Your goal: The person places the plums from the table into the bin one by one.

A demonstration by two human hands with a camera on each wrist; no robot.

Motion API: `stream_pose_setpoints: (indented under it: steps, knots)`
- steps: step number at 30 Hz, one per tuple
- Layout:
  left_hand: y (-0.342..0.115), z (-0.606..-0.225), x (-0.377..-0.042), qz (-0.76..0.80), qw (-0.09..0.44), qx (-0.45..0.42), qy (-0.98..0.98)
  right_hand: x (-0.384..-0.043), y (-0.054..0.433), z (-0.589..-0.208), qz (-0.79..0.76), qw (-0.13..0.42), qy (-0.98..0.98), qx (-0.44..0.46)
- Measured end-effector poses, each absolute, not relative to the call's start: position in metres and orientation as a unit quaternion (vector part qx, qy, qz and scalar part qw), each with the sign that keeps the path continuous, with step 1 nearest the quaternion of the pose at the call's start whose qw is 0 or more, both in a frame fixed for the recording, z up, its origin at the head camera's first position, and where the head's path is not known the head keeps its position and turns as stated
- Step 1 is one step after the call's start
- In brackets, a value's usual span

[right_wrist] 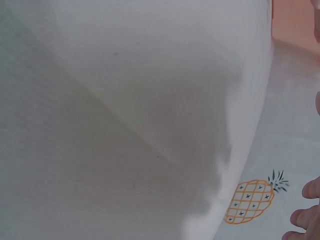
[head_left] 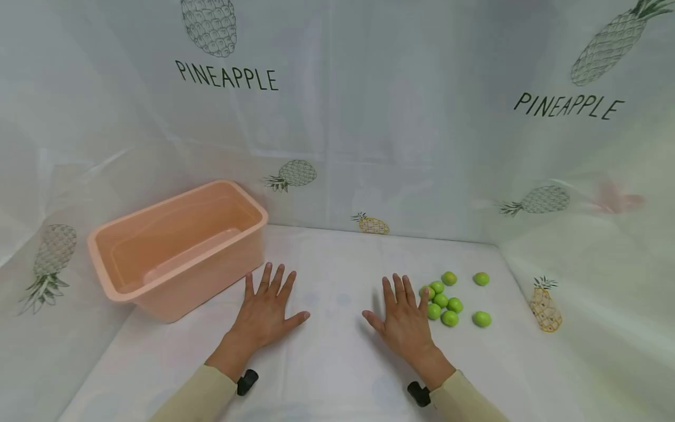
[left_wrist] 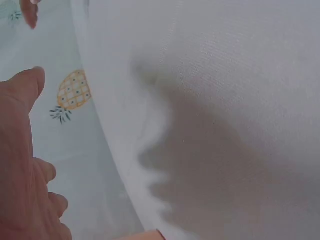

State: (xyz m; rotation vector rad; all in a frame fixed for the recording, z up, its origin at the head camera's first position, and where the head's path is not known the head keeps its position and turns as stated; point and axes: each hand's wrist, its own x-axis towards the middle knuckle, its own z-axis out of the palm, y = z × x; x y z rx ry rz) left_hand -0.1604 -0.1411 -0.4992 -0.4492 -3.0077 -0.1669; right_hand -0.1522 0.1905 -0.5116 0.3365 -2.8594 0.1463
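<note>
My left hand (head_left: 265,316) is held palm down above the white table, fingers spread straight and nothing in it. Just beyond its fingertips stands a pink rectangular bin (head_left: 184,272), with no contents showing inside. My right hand (head_left: 406,321) is also palm down with straight fingers, holding nothing. To its right lies a loose cluster of small round green fruits, like limes (head_left: 440,300); the little finger overlaps the nearest one in the head view. In the left wrist view the left hand (left_wrist: 17,165) casts a shadow on the cloth; the right wrist view catches only fingertips (right_wrist: 312,189).
Two green fruits sit apart from the cluster, one farther back (head_left: 481,278) and one nearer (head_left: 482,319). A pineapple-printed sheet (head_left: 395,146) hangs as a wall behind and along both sides of the white table (head_left: 332,363).
</note>
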Motion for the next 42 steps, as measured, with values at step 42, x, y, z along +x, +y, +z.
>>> stream_pose_setpoints:
  steps: [42]
  knots:
    - [-0.328, -0.401, -0.130, -0.209, 0.015, 0.072, -0.975, -0.265, -0.003, -0.429, 0.058, 0.048, -0.959, 0.272]
